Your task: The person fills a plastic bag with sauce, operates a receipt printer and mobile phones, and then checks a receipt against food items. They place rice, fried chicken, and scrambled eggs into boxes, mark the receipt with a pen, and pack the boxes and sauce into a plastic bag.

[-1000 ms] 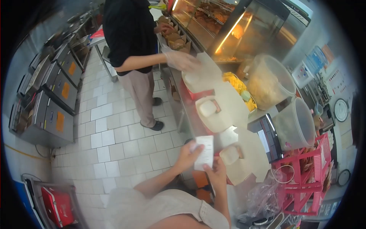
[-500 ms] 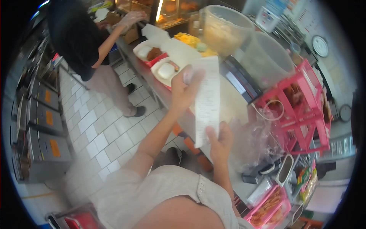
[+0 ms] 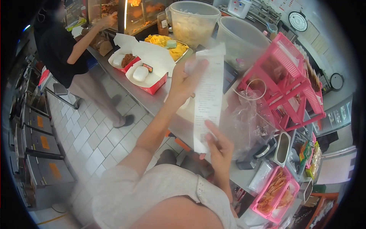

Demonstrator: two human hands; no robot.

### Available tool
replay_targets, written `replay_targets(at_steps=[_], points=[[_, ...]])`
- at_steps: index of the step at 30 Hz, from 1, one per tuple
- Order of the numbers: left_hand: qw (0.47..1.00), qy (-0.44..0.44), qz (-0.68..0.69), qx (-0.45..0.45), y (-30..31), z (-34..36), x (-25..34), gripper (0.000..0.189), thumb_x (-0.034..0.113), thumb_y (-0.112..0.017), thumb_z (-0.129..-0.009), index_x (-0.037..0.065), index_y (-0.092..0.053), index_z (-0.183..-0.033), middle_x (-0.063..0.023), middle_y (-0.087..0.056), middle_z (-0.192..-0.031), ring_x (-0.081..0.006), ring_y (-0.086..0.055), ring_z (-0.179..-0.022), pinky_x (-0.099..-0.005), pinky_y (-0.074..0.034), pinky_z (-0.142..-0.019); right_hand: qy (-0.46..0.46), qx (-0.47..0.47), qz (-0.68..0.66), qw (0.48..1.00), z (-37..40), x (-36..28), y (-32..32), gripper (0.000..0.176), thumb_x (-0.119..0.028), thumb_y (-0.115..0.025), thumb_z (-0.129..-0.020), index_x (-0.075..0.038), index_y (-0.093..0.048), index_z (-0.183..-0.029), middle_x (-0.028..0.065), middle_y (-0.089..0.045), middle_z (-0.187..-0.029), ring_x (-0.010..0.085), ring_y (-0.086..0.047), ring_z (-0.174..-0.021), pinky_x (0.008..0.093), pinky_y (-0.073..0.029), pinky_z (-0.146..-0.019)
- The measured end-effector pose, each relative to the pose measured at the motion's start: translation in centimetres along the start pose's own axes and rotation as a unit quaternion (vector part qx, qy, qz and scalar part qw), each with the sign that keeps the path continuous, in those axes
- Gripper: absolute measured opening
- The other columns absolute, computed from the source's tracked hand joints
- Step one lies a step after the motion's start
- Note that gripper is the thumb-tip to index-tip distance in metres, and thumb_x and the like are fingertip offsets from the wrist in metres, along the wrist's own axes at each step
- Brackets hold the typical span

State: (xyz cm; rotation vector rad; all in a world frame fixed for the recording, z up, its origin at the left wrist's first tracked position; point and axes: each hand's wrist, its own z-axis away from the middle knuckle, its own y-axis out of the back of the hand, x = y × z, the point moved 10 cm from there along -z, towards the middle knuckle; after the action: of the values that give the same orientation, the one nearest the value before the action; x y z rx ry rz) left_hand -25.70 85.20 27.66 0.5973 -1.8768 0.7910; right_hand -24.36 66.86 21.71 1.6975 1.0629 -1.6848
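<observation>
A long printed paper receipt [image 3: 209, 99] hangs upright between my hands over the counter. My left hand [image 3: 185, 81] grips its upper part. Lower down, my right hand [image 3: 219, 145] pinches the receipt's bottom end, with the index finger lying along the paper. Left of the receipt, two open red-and-white boxes stand on the counter: the nearer box [image 3: 154, 87] has a white wrapped item in it, the farther box [image 3: 121, 68] a white item and brown fried food.
A co-worker [image 3: 57, 53] stands at the counter's far left, one arm toward a lit food case. A tray of yellow food [image 3: 177, 49], a tub [image 3: 192, 23], pink baskets [image 3: 282, 76], plastic bags [image 3: 248, 126] and a metal pan [image 3: 282, 149] surround the work area.
The view has shifted, so the counter and boxes appear farther left. My right index finger has straightened along the receipt. The co-worker's arm now reaches toward the food case.
</observation>
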Motion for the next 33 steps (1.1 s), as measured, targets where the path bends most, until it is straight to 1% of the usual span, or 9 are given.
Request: replay_targets(at_steps=[2,6,8,12,14,24,27,29,33], points=[[0.997,-0.043,0.059,-0.003,-0.9,-0.3,0.2,0.032,0.012,-0.055,-0.084,0.003,-0.053,-0.114,-0.0055,-0.06,-0.091,-0.0055,-0.055,-0.076,-0.0186,-0.044,-0.067,-0.005,0.005,-0.005,1.0,0.3,-0.2,0.3,0.029,-0.001,-0.049,-0.086,-0.001,-0.054,-0.114,0.0144,-0.058,-0.1,0.0091,-0.055,-0.056,0.0196,-0.044,-0.041],[0.993,-0.098,0.064,0.014,-1.5,-0.2,0.0,0.036,0.009,-0.055,-0.084,0.0,-0.047,-0.119,-0.0082,-0.06,-0.095,-0.0063,-0.057,-0.074,-0.0186,-0.046,-0.063,-0.006,0.02,-0.008,1.0,0.8,0.0,0.9,0.03,0.0,-0.049,-0.085,0.0,-0.053,-0.115,0.0146,-0.059,-0.097,0.0096,-0.054,-0.055,0.02,-0.043,-0.041],[0.977,-0.197,-0.054,0.06,-1.3,0.4,1.2,0.038,0.004,-0.052,-0.084,0.0,-0.046,-0.121,-0.0101,-0.058,-0.1,-0.0077,-0.057,-0.08,-0.0204,-0.046,-0.068,-0.024,0.029,-0.025,0.999,1.2,0.3,1.4,0.03,0.001,-0.049,-0.085,0.001,-0.053,-0.115,0.0144,-0.059,-0.096,0.0098,-0.054,-0.054,0.0202,-0.043,-0.04],[0.979,-0.175,-0.072,-0.08,-3.5,-0.3,0.7,0.041,0.001,-0.052,-0.083,-0.001,-0.043,-0.123,-0.0118,-0.056,-0.106,-0.0093,-0.056,-0.086,-0.0217,-0.045,-0.073,-0.056,0.047,-0.084,0.994,2.0,0.6,2.1,0.031,0.002,-0.049,-0.084,0.004,-0.051,-0.115,0.0141,-0.059,-0.095,0.0103,-0.054,-0.054,0.0205,-0.043,-0.04],[0.987,-0.086,0.042,-0.127,-4.2,-0.7,-0.4,0.041,0.002,-0.052,-0.08,0.002,-0.048,-0.121,-0.0082,-0.055,-0.113,-0.0114,-0.051,-0.099,-0.0247,-0.039,-0.086,-0.06,0.049,-0.089,0.993,2.3,0.6,2.3,0.031,0.002,-0.049,-0.084,0.004,-0.051,-0.115,0.0145,-0.058,-0.096,0.0104,-0.054,-0.054,0.0206,-0.043,-0.04],[0.986,-0.11,0.043,-0.116,-4.5,-0.9,-0.9,0.051,0.0,-0.058,-0.077,0.0,-0.042,-0.125,-0.0075,-0.053,-0.116,-0.0095,-0.049,-0.1,-0.0241,-0.038,-0.088,-0.073,0.043,-0.094,0.992,2.9,0.5,2.3,0.032,0.001,-0.049,-0.084,0.005,-0.049,-0.116,0.0172,-0.055,-0.106,0.0135,-0.057,-0.06,0.0226,-0.048,-0.043],[0.98,-0.13,0.131,-0.079,-4.2,-1.1,-1.1,0.049,-0.002,-0.057,-0.078,-0.004,-0.041,-0.124,-0.0085,-0.052,-0.117,-0.0101,-0.05,-0.1,-0.024,-0.038,-0.087,-0.074,0.023,-0.122,0.989,2.9,0.2,1.6,0.034,0.0,-0.049,-0.085,0.003,-0.047,-0.119,0.017,-0.054,-0.107,0.0139,-0.058,-0.06,0.0231,-0.049,-0.044],[0.969,-0.109,0.217,-0.039,-3.6,-1.4,-1.1,0.051,-0.004,-0.056,-0.078,-0.005,-0.038,-0.125,-0.0154,-0.055,-0.11,-0.0143,-0.056,-0.093,-0.0232,-0.047,-0.076,-0.096,-0.006,-0.103,0.99,2.6,0.7,0.8,0.035,-0.001,-0.048,-0.086,0.003,-0.046,-0.12,0.0172,-0.053,-0.109,0.0142,-0.058,-0.059,0.0231,-0.049,-0.046],[0.971,-0.087,0.222,-0.034,-3.1,-1.6,-1.2,0.049,-0.003,-0.056,-0.077,-0.005,-0.039,-0.124,-0.0161,-0.056,-0.108,-0.0153,-0.057,-0.091,-0.0233,-0.047,-0.075,-0.117,-0.055,-0.035,0.991,2.3,2.3,-0.9,0.036,-0.004,-0.046,-0.088,0.0,-0.043,-0.124,0.0177,-0.051,-0.114,0.014,-0.059,-0.058,0.0228,-0.049,-0.048]])
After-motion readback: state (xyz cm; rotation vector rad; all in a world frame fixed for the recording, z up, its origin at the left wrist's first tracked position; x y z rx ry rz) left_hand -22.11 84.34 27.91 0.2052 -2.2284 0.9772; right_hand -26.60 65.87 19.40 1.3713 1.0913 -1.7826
